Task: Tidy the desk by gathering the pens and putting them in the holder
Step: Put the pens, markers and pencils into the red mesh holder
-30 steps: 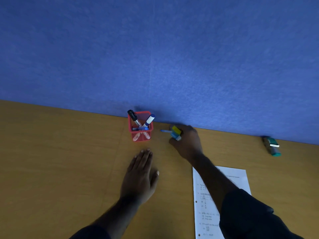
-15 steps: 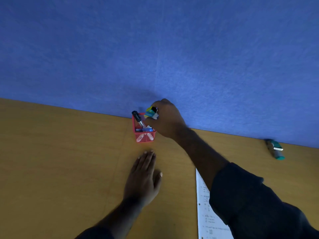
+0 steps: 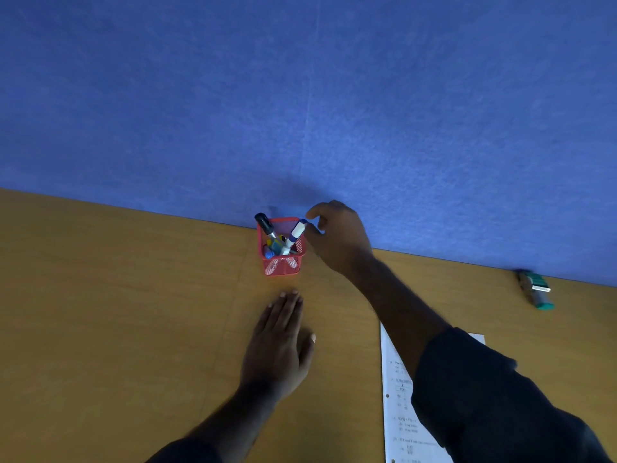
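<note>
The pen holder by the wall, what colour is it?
The pen holder is red mesh wire, seen best in the head view.

Wooden desk (image 3: 117,312) fills lower frame. Blue felt partition (image 3: 300,95) above. Printed sheet (image 3: 397,412) lower right. Green-capped object (image 3: 536,289) far right, against partition.

The right hand (image 3: 337,238) hovers empty beside the red holder (image 3: 282,259); the left hand (image 3: 280,342) lies flat on the desk (image 3: 117,312).

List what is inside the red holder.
The holder contains a black-capped marker, a blue-capped white marker, and small yellow and blue pens. Their lower ends are hidden by the mesh.
</note>
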Demonstrator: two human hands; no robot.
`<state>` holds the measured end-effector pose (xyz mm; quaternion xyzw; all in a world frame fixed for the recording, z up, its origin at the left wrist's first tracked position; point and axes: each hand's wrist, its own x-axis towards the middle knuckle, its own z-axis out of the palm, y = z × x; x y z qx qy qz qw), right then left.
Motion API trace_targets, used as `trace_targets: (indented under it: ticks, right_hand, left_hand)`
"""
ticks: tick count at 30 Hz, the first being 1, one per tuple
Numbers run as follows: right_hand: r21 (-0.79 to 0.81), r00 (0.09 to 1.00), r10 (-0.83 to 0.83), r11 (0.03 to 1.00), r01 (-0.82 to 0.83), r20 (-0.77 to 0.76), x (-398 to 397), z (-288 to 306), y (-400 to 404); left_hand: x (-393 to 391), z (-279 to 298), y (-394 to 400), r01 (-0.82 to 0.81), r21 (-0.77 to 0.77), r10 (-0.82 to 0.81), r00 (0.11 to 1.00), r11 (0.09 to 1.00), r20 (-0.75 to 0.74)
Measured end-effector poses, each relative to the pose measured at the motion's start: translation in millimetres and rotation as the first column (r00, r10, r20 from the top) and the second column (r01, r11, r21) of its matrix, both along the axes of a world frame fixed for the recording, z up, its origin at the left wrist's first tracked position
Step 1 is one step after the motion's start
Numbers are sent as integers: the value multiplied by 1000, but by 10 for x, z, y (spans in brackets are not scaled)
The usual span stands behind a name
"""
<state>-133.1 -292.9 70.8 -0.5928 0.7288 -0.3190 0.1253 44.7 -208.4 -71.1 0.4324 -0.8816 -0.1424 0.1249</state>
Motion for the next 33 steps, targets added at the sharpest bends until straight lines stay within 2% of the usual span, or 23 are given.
trace_targets:
  ticks: [9, 13, 16, 18, 27, 33]
  right_hand:
    - [127, 966, -253, 961, 245, 50, -529, -380, 359]
    - [256, 941, -319, 905, 339, -116, -778, -629, 605]
    - [375, 930, -293, 855, 359, -223, -806, -765, 728]
    - [398, 929, -270, 846, 355, -254, -794, -826, 760]
    - [310, 944, -254, 898, 311, -210, -743, -915, 775]
    - [70, 933, -356, 934, 351, 58, -693, -756, 798]
  left_hand:
    - [13, -34, -5, 11, -29, -12, 999, 1000, -30]
    - [11, -34, -12, 16, -32, -17, 1000, 999, -19]
    - [15, -40, -11, 13, -22, -13, 1000, 1000, -21]
    - [20, -38, -10, 13, -17, -14, 1000, 1000, -13]
    - [13, 1, -11, 10, -20, -10, 1000, 1000, -9]
    - [14, 5, -6, 10, -20, -10, 1000, 1000, -8]
